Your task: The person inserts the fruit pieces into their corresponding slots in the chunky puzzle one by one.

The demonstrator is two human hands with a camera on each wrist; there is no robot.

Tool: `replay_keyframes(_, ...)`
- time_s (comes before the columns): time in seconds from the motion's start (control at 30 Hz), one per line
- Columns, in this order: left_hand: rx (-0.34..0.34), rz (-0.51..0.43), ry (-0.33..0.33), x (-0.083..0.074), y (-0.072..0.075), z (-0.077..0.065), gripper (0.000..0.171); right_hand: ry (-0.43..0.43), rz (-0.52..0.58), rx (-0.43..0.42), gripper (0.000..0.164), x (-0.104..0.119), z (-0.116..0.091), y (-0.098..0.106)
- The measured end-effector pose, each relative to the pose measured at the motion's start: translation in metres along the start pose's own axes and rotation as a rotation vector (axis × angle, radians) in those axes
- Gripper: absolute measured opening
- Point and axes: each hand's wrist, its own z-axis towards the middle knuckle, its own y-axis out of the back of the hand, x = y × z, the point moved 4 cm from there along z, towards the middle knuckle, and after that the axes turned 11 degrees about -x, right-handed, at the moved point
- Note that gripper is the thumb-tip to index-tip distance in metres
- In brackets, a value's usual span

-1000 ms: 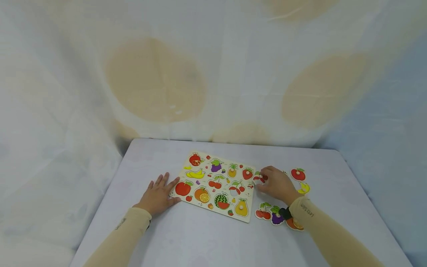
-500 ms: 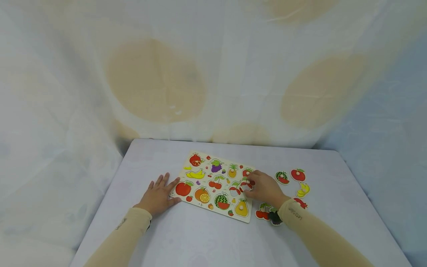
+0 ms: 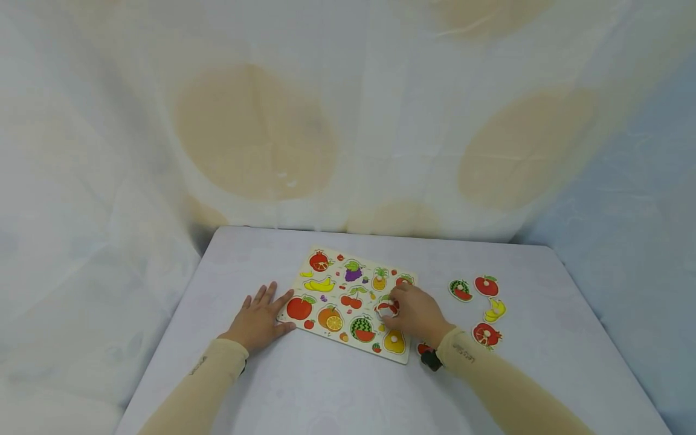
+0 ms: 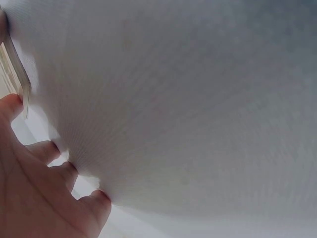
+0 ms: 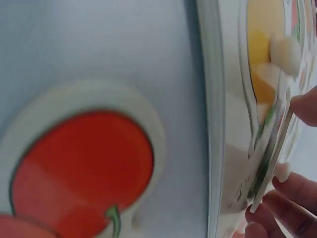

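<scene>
A wooden fruit puzzle board [image 3: 350, 342] lies slightly turned on the table. My right hand [image 3: 418, 311] pinches a red-and-white lychee-like puzzle piece [image 3: 387, 309] over the board's right part. In the right wrist view, fingers grip this thin piece [image 5: 272, 158] by its edges, tilted against the board beside the knobbed pear piece [image 5: 262, 54]. Whether it sits in its recess I cannot tell. My left hand [image 3: 258, 320] rests with spread fingers at the board's left edge, thumb and index finger touching it. In the left wrist view, the board's corner [image 4: 17, 69] shows between them.
Right of the board lie loose watermelon [image 3: 460, 290], apple [image 3: 486, 285], banana [image 3: 495, 310] and pomegranate [image 3: 486, 335] pieces. A cherry piece [image 3: 424, 348] is partly hidden under my right wrist. A patterned curtain [image 3: 370, 151] hangs behind the white table [image 3: 326, 399].
My right hand has carried the lychee-like piece leftward from beside the board onto its right part. The loose watermelon and pomegranate pieces have come into view. My left hand has stayed put.
</scene>
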Motion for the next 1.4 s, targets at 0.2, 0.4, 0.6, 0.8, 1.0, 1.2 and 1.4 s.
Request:
replay_keyframes(0.2,0.002,0.011,-0.002,0.000,-0.001,0.000,0.083,0.020,-0.009,-0.006,0.051,0.007,-0.001,-0.003)
replay_keyframes(0.4,0.000,0.015,-0.024,0.000,0.002,0.001,0.082,0.035,-0.035,-0.013,0.049,0.008,-0.003,-0.003)
replay_keyframes(0.6,-0.004,0.017,-0.036,-0.001,0.004,0.001,0.081,0.038,-0.048,-0.017,0.048,0.008,-0.004,-0.003)
replay_keyframes(0.8,-0.003,0.016,-0.038,-0.001,0.005,0.000,0.080,0.036,-0.040,-0.007,0.048,0.008,-0.004,-0.002)
replay_keyframes(1.0,-0.001,0.009,-0.037,-0.001,0.004,0.001,0.080,-0.045,-0.022,0.020,0.048,-0.006,-0.005,0.008)
replay_keyframes(1.2,0.018,-0.005,-0.024,-0.001,0.004,0.000,0.080,-0.055,-0.022,-0.047,0.047,-0.044,-0.016,0.039)
replay_keyframes(1.4,0.013,-0.015,-0.032,0.001,0.001,0.000,0.080,-0.130,-0.024,-0.063,0.043,-0.082,-0.046,0.062)
